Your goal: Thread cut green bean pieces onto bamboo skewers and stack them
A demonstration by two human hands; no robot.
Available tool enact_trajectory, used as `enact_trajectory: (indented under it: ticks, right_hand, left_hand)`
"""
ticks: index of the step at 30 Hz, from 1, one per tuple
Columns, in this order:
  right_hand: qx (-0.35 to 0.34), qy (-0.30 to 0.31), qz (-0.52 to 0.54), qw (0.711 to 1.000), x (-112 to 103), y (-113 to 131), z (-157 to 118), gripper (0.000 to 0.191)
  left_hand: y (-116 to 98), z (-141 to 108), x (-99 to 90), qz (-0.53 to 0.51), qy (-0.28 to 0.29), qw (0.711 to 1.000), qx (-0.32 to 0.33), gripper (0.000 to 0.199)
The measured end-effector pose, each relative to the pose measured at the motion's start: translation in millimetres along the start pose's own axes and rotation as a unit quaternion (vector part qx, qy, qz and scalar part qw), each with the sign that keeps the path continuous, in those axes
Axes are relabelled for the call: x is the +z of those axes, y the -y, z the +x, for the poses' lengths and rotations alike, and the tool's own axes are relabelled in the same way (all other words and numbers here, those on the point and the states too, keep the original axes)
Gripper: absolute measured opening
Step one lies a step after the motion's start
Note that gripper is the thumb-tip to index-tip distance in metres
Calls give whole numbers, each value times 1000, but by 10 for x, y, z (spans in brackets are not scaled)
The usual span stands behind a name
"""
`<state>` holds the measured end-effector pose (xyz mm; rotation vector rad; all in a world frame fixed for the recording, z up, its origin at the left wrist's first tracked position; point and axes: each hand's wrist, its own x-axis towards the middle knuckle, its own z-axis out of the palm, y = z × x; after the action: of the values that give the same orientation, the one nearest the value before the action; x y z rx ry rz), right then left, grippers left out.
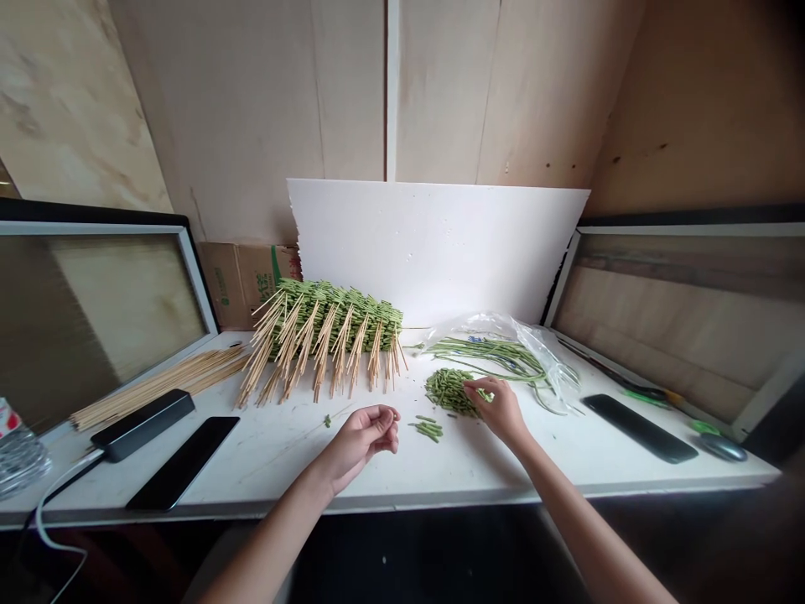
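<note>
My left hand [368, 440] is closed in a pinch above the front of the white table; what its fingers hold, if anything, is too small to name. A small pile of short green bean pieces [448, 390] lies right of centre. At the pile's right side, my right hand [496, 404] has its thumb and fingers pressed together, and their contents cannot be made out. Several loose cut pieces [428, 429] rest between the hands. Behind my left hand, bean pieces on wooden skewers are stacked in a large heap [352, 315], with bare stick ends pointing forward.
Long green beans [490, 351] lie partly in a clear plastic bag [541, 344]. Bare skewers [169, 382], a black box [143, 424] and a black phone [184, 463] are at left. A dark case [640, 428] and a mouse [723, 446] sit at right. A white board [440, 252] stands behind.
</note>
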<state>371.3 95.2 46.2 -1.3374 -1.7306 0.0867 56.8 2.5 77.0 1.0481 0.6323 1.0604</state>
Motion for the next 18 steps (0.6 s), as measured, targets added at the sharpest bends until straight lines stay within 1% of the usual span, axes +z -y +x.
enact_trajectory:
  ticks: [3, 5, 6, 7, 8, 9, 11, 13, 15, 18]
  right_hand:
    - [11, -1, 24, 1000, -73, 136, -23, 41]
    - [19, 21, 69, 997, -129, 325, -50, 42]
    - [23, 50, 103, 993, -153, 449, -72, 42]
    - [20, 93, 140, 986, -171, 587, -102, 42]
    - [12, 137, 177, 975, -180, 733, -141, 41]
    - [-3, 166, 204, 965, -179, 881, -189, 40]
    - [-23, 189, 235, 953, -141, 1148, -303, 38]
    - [-28, 207, 261, 943, -58, 1339, -423, 35]
    - [-17, 220, 288, 932, 52, 1432, -525, 34]
    - [26, 234, 353, 906, 191, 1435, -602, 36]
  left_hand:
    - [58, 13, -5, 47, -9, 999, 12, 39]
    - [98, 19, -4, 75, -17, 997, 19, 39]
    - [114, 21, 1, 84, -19, 996, 22, 39]
    - [125, 20, 9, 90, -21, 995, 26, 39]
    - [131, 18, 22, 94, -25, 995, 32, 39]
    - [132, 13, 41, 100, -31, 994, 40, 38]
    - [123, -4, 91, 120, -50, 990, 60, 35]
    - [113, -26, 150, 138, -66, 985, 81, 32]
    - [109, -41, 196, 135, -67, 984, 96, 31]
    - [91, -35, 197, 119, -52, 986, 100, 30]
